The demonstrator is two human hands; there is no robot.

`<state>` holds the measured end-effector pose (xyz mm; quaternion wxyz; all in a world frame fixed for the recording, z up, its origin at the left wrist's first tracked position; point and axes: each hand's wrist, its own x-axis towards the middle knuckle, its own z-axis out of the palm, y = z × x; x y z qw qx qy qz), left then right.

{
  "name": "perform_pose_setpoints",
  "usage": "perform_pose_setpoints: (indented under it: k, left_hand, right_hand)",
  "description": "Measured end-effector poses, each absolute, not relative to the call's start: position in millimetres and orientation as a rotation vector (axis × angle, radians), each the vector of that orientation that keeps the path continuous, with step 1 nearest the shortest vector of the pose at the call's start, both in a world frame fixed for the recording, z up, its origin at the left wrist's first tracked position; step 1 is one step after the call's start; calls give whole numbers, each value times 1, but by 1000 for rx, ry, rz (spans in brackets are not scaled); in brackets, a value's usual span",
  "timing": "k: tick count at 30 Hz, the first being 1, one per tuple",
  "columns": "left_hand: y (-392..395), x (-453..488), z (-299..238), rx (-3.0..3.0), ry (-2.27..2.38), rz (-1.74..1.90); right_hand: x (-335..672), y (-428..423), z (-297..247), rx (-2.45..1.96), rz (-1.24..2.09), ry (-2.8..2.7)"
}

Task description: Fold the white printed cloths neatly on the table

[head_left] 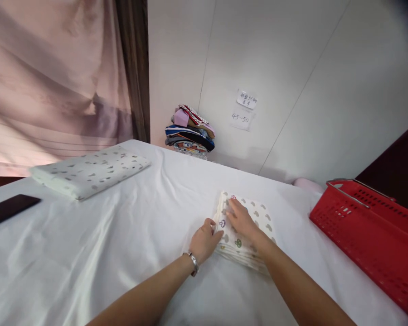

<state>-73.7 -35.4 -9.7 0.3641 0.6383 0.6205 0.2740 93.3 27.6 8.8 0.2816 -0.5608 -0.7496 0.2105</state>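
Note:
A folded white cloth (248, 244) printed with grey, green and purple mushroom shapes lies in several layers on the white-covered table (136, 244). My left hand (204, 241), with a silver bracelet at the wrist, grips its left edge, thumb on top and the other fingers curled at the side, partly hidden. Flat on the upper face of the cloth rests my right hand (242, 219), fingers stretched toward the far left corner.
A red perforated basket (367, 231) with metal handles stands at the right. To the left lie a larger folded patterned cloth (91, 170) and a dark phone-like slab (10, 209). Behind the table are a pile of folded clothes (190, 131) and a wall with paper notes (241, 118).

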Motion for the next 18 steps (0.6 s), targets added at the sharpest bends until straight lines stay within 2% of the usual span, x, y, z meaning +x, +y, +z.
perform_pose_setpoints:
  k: [4,10,18]
  left_hand:
    - [-38,-73,-6,1645,1602,676]
    - [-35,-74,-5,1745,1608,601]
    - [-29,-77,-11,1737,1598,599]
  right_hand:
    - [77,61,-4,-1804,391,-2094]
    - [71,66,-19,-1980,278,-2209]
    - [65,59,-4,-2005,321,-2236]
